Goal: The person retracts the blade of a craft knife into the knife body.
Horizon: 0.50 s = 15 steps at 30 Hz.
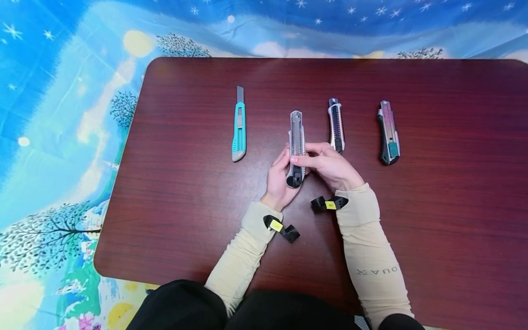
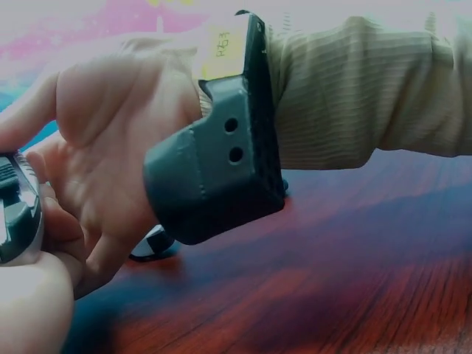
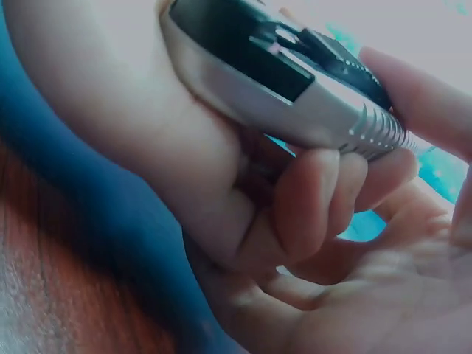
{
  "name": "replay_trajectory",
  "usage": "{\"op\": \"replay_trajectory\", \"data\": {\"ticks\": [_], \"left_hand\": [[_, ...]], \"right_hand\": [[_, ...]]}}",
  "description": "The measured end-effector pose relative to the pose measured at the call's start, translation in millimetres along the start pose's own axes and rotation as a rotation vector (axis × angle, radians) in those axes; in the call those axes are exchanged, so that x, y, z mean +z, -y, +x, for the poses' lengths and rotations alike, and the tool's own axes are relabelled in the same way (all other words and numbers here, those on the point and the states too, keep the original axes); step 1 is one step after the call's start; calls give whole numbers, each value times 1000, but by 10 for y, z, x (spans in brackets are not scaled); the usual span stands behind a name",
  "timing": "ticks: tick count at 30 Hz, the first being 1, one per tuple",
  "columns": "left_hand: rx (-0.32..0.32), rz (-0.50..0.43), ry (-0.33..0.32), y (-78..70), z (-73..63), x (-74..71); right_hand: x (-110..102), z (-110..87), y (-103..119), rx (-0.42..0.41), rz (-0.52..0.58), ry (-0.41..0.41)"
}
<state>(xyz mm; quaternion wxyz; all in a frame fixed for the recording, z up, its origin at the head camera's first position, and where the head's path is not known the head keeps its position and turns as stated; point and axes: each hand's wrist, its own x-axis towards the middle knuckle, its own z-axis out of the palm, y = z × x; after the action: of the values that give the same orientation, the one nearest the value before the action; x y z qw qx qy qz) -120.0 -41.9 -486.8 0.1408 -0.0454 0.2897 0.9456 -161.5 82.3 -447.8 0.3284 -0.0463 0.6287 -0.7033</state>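
Observation:
A silver and black utility knife (image 1: 296, 137) with a clear-looking window along its body is held upright between both hands, away from the tabletop. My left hand (image 1: 278, 183) grips its lower part from the left. From the right, my right hand (image 1: 330, 166) pinches it, thumb across the front. The right wrist view shows the knife's ribbed silver side (image 3: 332, 122) and curled fingers under it. Only the knife's end (image 2: 18, 214) enters the left wrist view. Whether its blade is out cannot be made out.
A teal box cutter (image 1: 239, 130) with its blade out lies left on the brown table (image 1: 185, 220). A silver and black cutter (image 1: 336, 123) lies just beyond the right hand, partly covered by it. Farther right is a black and grey cutter (image 1: 388, 133) with a green part.

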Motion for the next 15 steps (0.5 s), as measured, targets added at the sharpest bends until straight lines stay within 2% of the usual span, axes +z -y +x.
{"op": "replay_trajectory", "data": {"ticks": [15], "left_hand": [[17, -49, 10, -12, 13, -22]], "right_hand": [[-17, 0, -29, -35, -101, 17]]}}
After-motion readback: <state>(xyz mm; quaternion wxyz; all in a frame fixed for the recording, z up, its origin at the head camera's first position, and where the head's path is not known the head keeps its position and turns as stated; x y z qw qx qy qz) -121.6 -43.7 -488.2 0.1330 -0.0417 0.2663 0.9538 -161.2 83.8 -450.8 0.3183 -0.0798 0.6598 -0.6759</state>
